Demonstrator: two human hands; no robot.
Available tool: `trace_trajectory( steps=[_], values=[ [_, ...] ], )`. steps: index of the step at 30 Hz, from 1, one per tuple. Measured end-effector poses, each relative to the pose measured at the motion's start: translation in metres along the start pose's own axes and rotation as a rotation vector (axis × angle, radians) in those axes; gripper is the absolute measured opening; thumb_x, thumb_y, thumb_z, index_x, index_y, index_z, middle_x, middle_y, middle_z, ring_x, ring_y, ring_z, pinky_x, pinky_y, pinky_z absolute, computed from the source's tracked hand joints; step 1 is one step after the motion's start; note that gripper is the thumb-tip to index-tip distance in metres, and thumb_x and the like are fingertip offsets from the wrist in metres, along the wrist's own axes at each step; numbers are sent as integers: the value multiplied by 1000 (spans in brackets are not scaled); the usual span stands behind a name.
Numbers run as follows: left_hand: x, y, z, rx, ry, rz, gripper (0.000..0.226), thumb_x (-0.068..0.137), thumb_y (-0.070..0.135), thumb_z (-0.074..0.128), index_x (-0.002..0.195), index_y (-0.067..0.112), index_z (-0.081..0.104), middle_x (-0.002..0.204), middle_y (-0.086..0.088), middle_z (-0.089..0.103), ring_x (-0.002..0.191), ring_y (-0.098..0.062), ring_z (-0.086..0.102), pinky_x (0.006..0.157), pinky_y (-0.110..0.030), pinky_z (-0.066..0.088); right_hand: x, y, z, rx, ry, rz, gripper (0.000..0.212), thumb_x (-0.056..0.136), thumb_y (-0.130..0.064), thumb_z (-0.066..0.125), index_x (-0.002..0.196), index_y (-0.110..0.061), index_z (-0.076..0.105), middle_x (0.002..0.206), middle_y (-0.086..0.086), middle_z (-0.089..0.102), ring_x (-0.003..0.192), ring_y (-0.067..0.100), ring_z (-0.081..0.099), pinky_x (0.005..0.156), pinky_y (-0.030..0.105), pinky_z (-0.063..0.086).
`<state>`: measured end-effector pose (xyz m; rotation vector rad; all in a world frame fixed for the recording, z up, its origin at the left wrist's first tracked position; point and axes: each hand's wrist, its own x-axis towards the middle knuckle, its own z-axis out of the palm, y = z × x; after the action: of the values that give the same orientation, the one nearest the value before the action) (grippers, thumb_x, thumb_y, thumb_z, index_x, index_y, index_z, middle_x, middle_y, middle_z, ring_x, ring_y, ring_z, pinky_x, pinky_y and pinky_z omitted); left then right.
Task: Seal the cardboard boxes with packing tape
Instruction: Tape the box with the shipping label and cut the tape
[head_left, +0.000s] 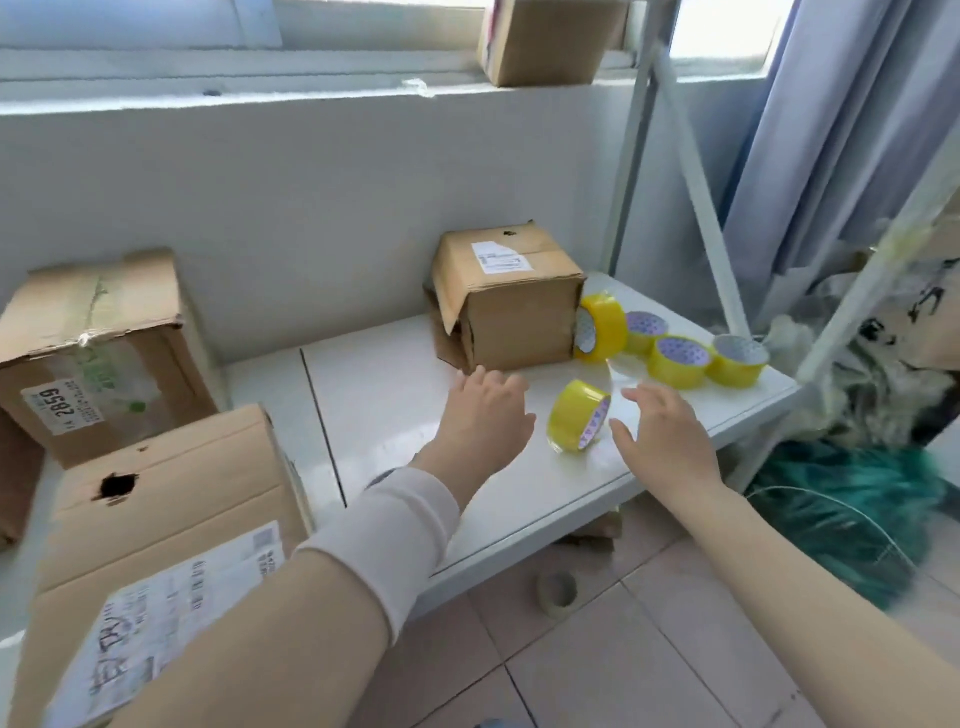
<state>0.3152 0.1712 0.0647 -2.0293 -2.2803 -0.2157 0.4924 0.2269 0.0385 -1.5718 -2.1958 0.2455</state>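
Note:
A yellow tape roll (577, 415) stands on its edge on the white table (395, 395), between my two hands. My left hand (480, 415) hovers just left of it with relaxed fingers and holds nothing. My right hand (662, 431) is just right of the roll, fingers spread, also holding nothing. A small cardboard box (511, 306) lies behind them with a loose flap hanging at its left side. Several more yellow tape rolls (675, 358) sit to the right of that box.
Two larger cardboard boxes stand at the left: one with a hole and labels (166, 499) near me, another marked 28659 (98, 353) behind it. A box (545, 41) rests on the window sill. A brown tape roll (557, 592) lies on the tiled floor. Shelf posts and clutter are at the right.

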Motion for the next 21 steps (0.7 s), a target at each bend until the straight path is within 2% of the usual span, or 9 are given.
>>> trace_trajectory(
  steps=[4, 8, 12, 14, 16, 17, 19, 21],
  values=[
    [35, 34, 28, -78, -79, 12, 51, 95, 45, 46, 135, 13, 41, 136, -9, 49, 128, -26, 41, 102, -34, 29, 15, 31, 15, -44, -54, 45, 45, 94, -28, 49, 135, -12, 44, 141, 7, 38, 127, 25, 38, 103, 37, 34],
    [58, 55, 49, -409, -154, -137, 59, 93, 48, 49, 136, 10, 36, 136, -10, 48, 123, -30, 47, 96, -36, 37, 25, 46, 35, -34, -78, 46, 46, 93, -29, 50, 135, -12, 43, 140, 7, 39, 127, 25, 39, 104, 36, 35],
    [76, 56, 64, -683, -193, -318, 55, 94, 34, 56, 137, 5, 36, 132, -13, 52, 120, -30, 50, 90, -32, 40, 30, 53, 52, 55, -85, 56, 44, 92, -27, 52, 133, -11, 46, 137, 8, 43, 125, 25, 42, 103, 35, 36],
    [82, 52, 68, -767, -193, -355, 44, 94, 26, 57, 131, 4, 48, 127, -13, 57, 115, -29, 53, 84, -30, 41, 31, 54, 58, 134, -83, 52, 42, 92, -24, 54, 131, -10, 48, 135, 8, 45, 124, 25, 43, 102, 33, 35],
    [84, 48, 66, -950, -193, -407, 31, 92, 22, 60, 119, 6, 61, 115, -12, 64, 99, -24, 57, 76, -26, 41, 30, 52, 59, 228, -63, 31, 39, 91, -21, 55, 128, -10, 51, 132, 7, 49, 124, 21, 44, 100, 27, 33],
    [83, 46, 62, -1075, -194, -452, 31, 91, 21, 62, 118, 7, 63, 112, -11, 64, 96, -23, 57, 78, -27, 43, 29, 51, 57, 288, -44, 23, 37, 92, -20, 55, 127, -10, 53, 130, 5, 51, 123, 19, 45, 99, 25, 33],
    [82, 38, 49, -1343, -172, -553, 33, 90, 20, 65, 118, 3, 61, 110, -12, 65, 95, -25, 61, 88, -34, 49, 27, 44, 51, 444, -19, 30, 31, 93, -20, 54, 123, -13, 56, 127, 1, 55, 121, 16, 48, 96, 24, 38],
    [77, 26, 28, -1599, -123, -639, 27, 90, 15, 64, 111, 1, 57, 98, -11, 65, 84, -22, 63, 80, -34, 54, 24, 32, 42, 619, -37, 42, 28, 94, -25, 52, 121, -19, 58, 125, -4, 56, 118, 11, 49, 88, 18, 41]
  ],
)
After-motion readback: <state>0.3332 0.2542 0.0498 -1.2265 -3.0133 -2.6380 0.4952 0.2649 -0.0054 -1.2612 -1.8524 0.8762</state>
